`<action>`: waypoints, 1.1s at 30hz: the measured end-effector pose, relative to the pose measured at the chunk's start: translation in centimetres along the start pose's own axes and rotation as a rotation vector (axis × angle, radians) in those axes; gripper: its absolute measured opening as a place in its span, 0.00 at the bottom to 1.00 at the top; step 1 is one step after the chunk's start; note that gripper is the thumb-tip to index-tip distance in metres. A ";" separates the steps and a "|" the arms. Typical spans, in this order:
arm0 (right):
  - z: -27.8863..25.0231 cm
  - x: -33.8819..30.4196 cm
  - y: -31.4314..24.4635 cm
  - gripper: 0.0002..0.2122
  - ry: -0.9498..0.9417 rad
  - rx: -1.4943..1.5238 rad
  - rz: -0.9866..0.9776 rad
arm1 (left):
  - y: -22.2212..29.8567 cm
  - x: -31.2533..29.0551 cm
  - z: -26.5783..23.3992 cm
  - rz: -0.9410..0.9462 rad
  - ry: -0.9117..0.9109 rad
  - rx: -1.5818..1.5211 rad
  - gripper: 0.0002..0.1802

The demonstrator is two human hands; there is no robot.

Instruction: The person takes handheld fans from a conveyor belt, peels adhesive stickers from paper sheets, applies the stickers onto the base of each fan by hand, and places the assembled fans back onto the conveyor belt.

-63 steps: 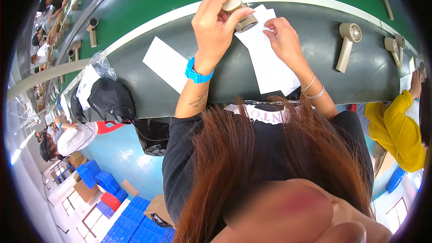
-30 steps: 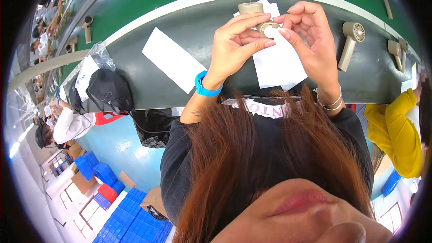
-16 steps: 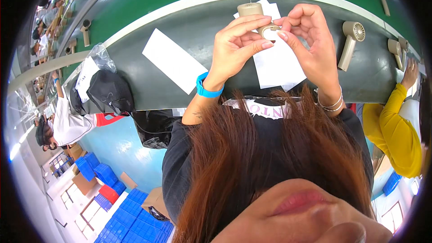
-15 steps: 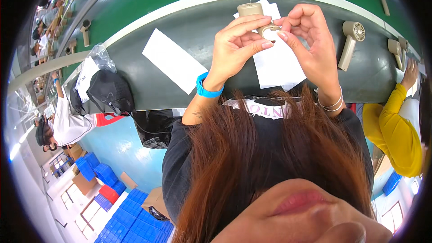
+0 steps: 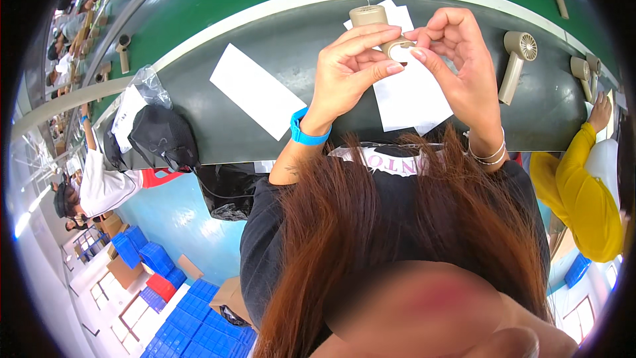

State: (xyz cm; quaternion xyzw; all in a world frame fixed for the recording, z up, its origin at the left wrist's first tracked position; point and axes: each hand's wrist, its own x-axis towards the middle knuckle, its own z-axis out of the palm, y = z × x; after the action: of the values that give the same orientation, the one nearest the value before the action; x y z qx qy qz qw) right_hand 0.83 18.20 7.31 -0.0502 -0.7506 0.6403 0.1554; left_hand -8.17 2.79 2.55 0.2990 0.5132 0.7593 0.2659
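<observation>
Both hands hold a beige fan (image 5: 387,35) above the dark bench's near edge, left hand (image 5: 348,70) pinching its body, right hand (image 5: 457,60) fingertips pinched at its end, seemingly mid-fitting; next likely calls for steady pressure at that small end piece.

A white paper strip (image 5: 257,98) is laid flat on the dark bench (image 5: 199,86), left of centre. A black bag (image 5: 162,138) and a clear plastic bag (image 5: 151,85) are seen at its left end. Two beige handheld fans (image 5: 515,60) (image 5: 579,74) are laid near its right end.
</observation>
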 end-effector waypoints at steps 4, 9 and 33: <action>-0.1 -0.1 0.0 0.14 -0.001 0.000 -0.002 | 0.0 0.0 0.0 -0.005 -0.009 -0.004 0.22; 0.0 -0.1 -0.4 0.14 -0.008 -0.031 0.004 | 0.1 0.0 0.0 -0.005 -0.007 0.009 0.21; 0.3 -0.2 -0.4 0.14 0.101 -0.228 -0.109 | 0.0 0.3 0.2 -0.028 0.017 -0.056 0.20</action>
State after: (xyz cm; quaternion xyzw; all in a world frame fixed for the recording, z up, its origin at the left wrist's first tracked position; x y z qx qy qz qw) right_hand 0.98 17.80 7.62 -0.0590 -0.8114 0.5380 0.2207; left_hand -8.21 3.16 2.67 0.2777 0.4980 0.7723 0.2802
